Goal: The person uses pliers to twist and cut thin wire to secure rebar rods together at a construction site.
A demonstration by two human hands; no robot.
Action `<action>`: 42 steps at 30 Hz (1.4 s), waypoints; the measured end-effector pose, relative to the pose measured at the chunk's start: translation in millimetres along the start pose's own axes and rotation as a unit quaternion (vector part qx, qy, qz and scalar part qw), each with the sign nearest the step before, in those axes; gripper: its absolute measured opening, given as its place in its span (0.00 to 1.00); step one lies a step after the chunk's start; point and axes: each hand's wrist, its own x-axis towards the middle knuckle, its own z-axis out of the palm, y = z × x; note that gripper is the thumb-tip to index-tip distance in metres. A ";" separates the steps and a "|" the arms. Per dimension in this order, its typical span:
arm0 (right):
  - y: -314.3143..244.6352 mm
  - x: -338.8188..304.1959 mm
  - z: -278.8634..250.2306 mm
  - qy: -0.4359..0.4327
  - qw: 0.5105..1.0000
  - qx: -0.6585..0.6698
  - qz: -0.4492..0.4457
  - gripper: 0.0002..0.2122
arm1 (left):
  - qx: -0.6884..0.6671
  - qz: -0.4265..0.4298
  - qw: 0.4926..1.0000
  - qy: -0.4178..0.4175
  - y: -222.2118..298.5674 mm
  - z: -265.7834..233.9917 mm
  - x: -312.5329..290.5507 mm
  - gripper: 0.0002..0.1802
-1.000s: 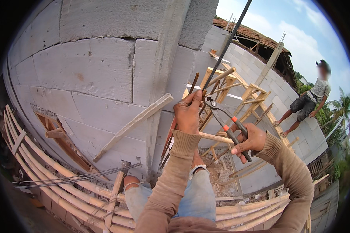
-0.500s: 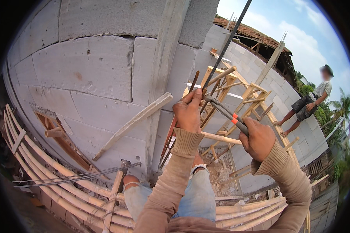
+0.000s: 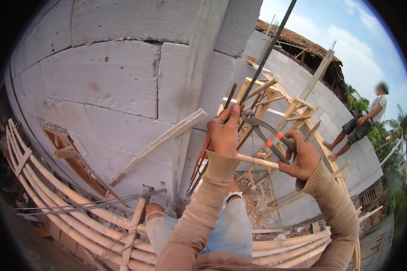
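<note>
My left hand [image 3: 224, 135] is closed at the steel bars in the middle, thumb and forefinger pinched at their junction. From there a long dark reinforcing bar [image 3: 270, 49] slants up to the right. A short rusty bar end [image 3: 231, 94] sticks up beside the fingers. My right hand [image 3: 304, 158] grips a pair of pincers [image 3: 257, 123] with dark handles and orange bands. Their handles are spread apart, and the head is just right of my left fingertips. Thin wire hangs below the pincers' head. What exactly lies between my left fingers is hidden.
A pale block wall [image 3: 108, 81] rises on the left, with a wooden batten [image 3: 158, 147] leaning across it. Bamboo poles [image 3: 72, 205] run below around my legs. Wooden scaffolding [image 3: 298, 113] stands beyond my hands. Another person [image 3: 364, 119] is on the far wall at right.
The pincers' handles have spread apart, and their head has tilted away from the bar junction. My left hand keeps its pinch. The view has shifted slightly.
</note>
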 end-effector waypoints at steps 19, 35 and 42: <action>2.2 9.6 8.2 -0.050 0.997 -0.054 0.000 0.20 | 0.006 0.029 1.000 0.006 -5.3 -3.2 3.2 0.15; -5.7 18.7 13.0 0.050 0.986 -0.157 0.017 0.12 | 0.396 0.475 0.784 -0.056 11.8 14.9 -64.7 0.28; 14.7 27.4 29.1 0.087 0.990 -0.113 -0.007 0.13 | 0.417 0.541 0.713 -0.159 5.3 24.6 -46.1 0.24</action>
